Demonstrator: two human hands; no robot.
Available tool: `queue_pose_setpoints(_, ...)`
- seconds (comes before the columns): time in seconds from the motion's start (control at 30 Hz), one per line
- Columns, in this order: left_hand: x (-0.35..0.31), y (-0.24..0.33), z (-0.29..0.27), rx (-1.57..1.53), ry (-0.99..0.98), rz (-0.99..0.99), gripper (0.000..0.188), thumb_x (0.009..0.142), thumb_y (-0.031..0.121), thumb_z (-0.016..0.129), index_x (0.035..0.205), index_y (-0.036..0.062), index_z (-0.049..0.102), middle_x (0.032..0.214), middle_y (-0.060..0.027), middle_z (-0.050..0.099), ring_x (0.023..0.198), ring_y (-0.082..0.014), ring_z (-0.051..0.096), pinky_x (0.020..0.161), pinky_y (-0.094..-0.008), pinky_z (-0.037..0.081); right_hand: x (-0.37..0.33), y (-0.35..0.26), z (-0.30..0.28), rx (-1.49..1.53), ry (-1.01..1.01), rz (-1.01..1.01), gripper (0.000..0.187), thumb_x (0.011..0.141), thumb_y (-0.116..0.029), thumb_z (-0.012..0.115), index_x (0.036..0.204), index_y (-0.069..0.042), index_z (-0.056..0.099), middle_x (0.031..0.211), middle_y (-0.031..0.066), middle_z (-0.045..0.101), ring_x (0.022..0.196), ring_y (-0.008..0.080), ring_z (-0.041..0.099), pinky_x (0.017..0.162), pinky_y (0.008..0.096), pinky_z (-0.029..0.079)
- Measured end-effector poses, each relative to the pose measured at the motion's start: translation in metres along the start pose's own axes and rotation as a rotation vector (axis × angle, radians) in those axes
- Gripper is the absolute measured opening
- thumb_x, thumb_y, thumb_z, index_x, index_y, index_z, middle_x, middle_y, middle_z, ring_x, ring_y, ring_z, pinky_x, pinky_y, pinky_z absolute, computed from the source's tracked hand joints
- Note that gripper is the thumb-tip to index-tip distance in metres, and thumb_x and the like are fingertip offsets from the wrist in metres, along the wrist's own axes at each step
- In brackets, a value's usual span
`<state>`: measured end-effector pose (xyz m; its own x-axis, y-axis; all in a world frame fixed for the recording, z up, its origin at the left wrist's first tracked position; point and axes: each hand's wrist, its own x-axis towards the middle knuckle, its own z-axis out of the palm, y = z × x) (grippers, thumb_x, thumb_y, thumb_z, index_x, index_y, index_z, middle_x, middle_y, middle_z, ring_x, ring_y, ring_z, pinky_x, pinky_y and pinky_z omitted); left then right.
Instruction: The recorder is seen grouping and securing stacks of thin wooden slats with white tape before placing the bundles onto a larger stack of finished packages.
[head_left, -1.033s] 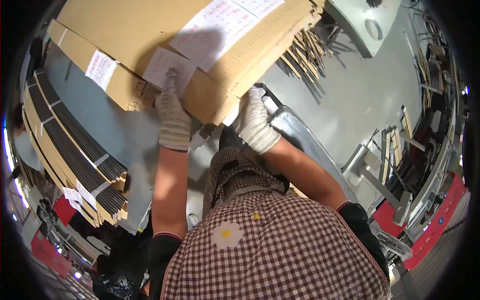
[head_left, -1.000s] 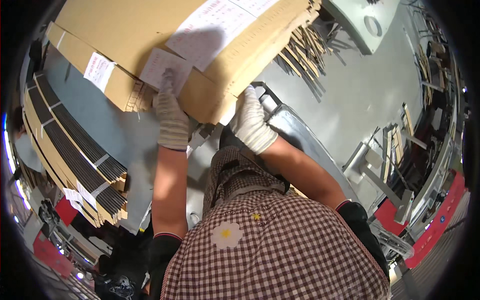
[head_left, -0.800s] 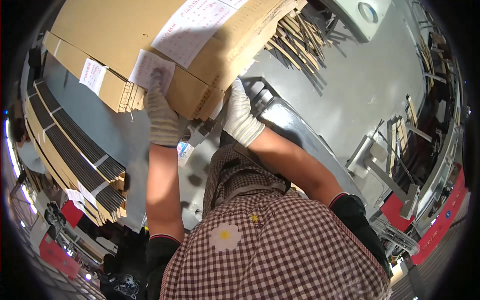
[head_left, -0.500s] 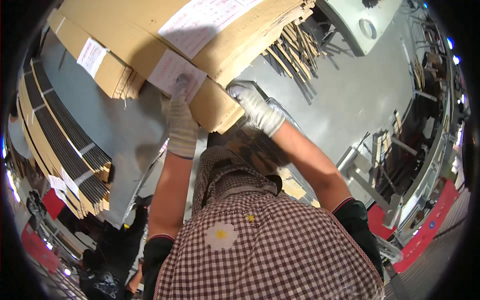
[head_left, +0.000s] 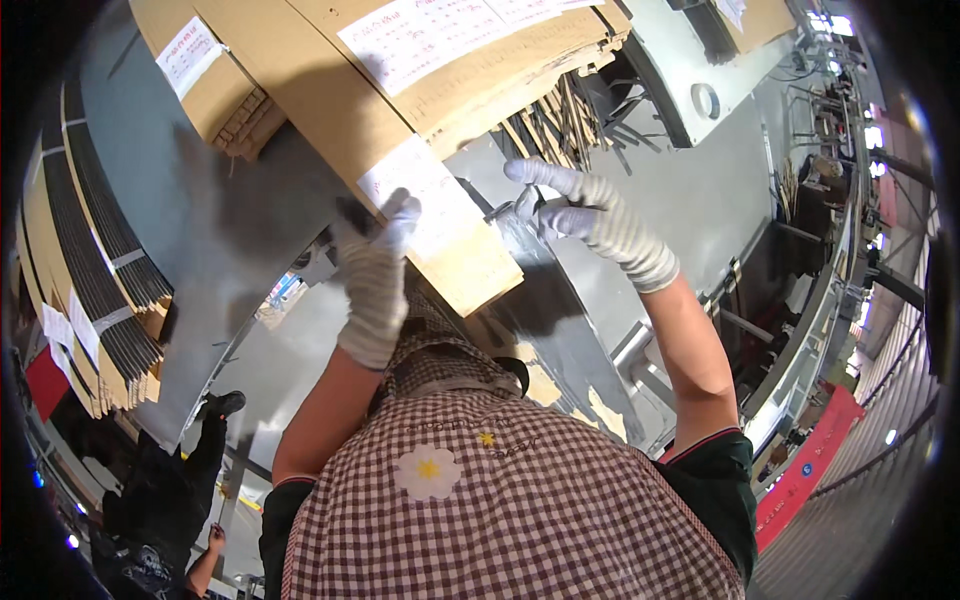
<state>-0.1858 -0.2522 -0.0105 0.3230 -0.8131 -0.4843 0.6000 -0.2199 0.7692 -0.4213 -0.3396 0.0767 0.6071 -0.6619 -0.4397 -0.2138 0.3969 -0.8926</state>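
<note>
A long, narrow stack of cardboard strips [head_left: 455,275] with a white label [head_left: 415,185] near its end points toward me. It lies alongside a wider cardboard stack [head_left: 520,90] that carries a larger white label. My left hand [head_left: 375,290], in a striped knit glove, is at the left edge of the narrow stack. Its thumb stands apart beside the label, and its other fingers are partly in shadow. My right hand [head_left: 605,220], gloved the same way, is raised off the stack's right side, thumb and fingers apart. A small dark grey shape near its fingertips is unclear.
Bundled strips with dark edges [head_left: 105,240] stand at the left. A short cardboard stack [head_left: 240,115] lies at the upper left, and loose thin strips [head_left: 560,125] behind. A pale machine panel [head_left: 705,85] is at the upper right. Another person [head_left: 165,500] is at the lower left.
My right hand has come off the narrow stack and moved right. My left hand has slipped from the label to the stack's left edge. The narrow stack's end sits farther right and nearer me.
</note>
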Motion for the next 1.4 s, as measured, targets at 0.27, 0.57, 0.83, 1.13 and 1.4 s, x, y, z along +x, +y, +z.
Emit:
queue_pose_setpoints(0.27,-0.038,0.059,0.043,0.536,-0.469,0.364,0.048,0.075,0.015,0.083,0.116,0.0020,0.061,0.104,-0.0085,0.065,0.099,-0.0191,0.063,0.090,-0.0313,0.050,-0.007,-0.041,0.056,0.139,-0.327,-0.190,0.048,0.094,-0.009,0.053,0.142,-0.004,0.047,0.113,0.0113,0.068,0.099,0.0194,0.061,0.088,0.0311,0.050)
queue_pose_setpoints(0.57,-0.053,0.046,-0.058,0.251,-0.154,-0.134,0.005,0.091,0.006,0.061,0.091,0.0013,0.061,0.077,-0.0036,0.059,0.069,-0.0115,0.059,0.063,-0.0250,0.053,0.017,-0.074,0.060,-1.193,-0.095,-0.371,0.028,0.087,-0.036,0.069,0.101,-0.012,0.073,0.078,0.0052,0.073,0.062,0.0201,0.070,0.056,0.0294,0.055)
queue_pose_setpoints(0.83,0.012,-0.069,-0.067,-0.081,-0.037,-0.212,0.018,0.092,0.006,0.063,0.110,0.0043,0.058,0.090,-0.0022,0.060,0.082,-0.0103,0.057,0.076,-0.0258,0.051,0.058,0.030,0.033,-1.039,0.637,-0.464,0.015,0.078,-0.014,0.076,0.091,-0.009,0.070,0.099,0.0104,0.069,0.101,0.0293,0.061,0.090,0.0406,0.047)
queue_pose_setpoints(1.13,0.079,-0.124,-0.074,0.031,-0.417,-0.214,0.045,0.097,0.028,0.060,0.134,0.0069,0.047,0.119,-0.0104,0.062,0.104,-0.0207,0.062,0.082,-0.0304,0.054,0.053,0.050,0.136,-1.141,0.665,-0.273,0.072,0.061,-0.022,0.086,0.123,-0.004,0.056,0.119,0.0309,0.051,0.107,0.0463,0.057,0.089,0.0511,0.049)
queue_pose_setpoints(1.4,0.131,-0.184,0.005,0.089,-0.556,-0.185,0.040,0.096,0.025,0.061,0.130,0.0047,0.053,0.120,-0.0131,0.063,0.108,-0.0248,0.063,0.087,-0.0344,0.054,0.055,0.042,0.146,-1.173,0.620,-0.250,0.073,0.062,-0.016,0.085,0.126,-0.005,0.051,0.123,0.0300,0.046,0.111,0.0478,0.053,0.088,0.0515,0.050)
